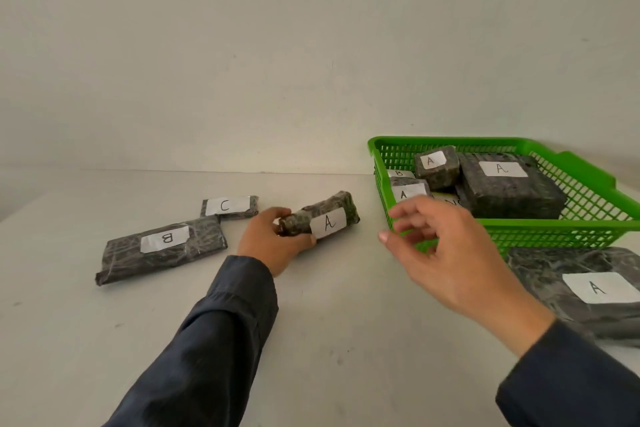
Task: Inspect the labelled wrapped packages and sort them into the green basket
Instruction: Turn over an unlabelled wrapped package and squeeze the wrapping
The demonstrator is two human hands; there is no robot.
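My left hand [273, 239] grips the near end of a dark roll-shaped package labelled A [322, 217] at mid table. My right hand [440, 250] hovers in front of the green basket [588, 177], fingers loosely spread and holding nothing. Inside the basket lie several dark wrapped packages: a large one labelled A [509, 191], a small cube labelled A [437, 166], another A [408, 191] and one labelled B [399, 173] partly hidden. A flat package labelled B [162, 250] and a small one labelled C [230, 206] lie to the left.
A big flat package labelled A [588, 291] lies at the right edge, in front of the basket. The white table [346, 322] meets a plain wall behind. My dark sleeves reach in from the bottom.
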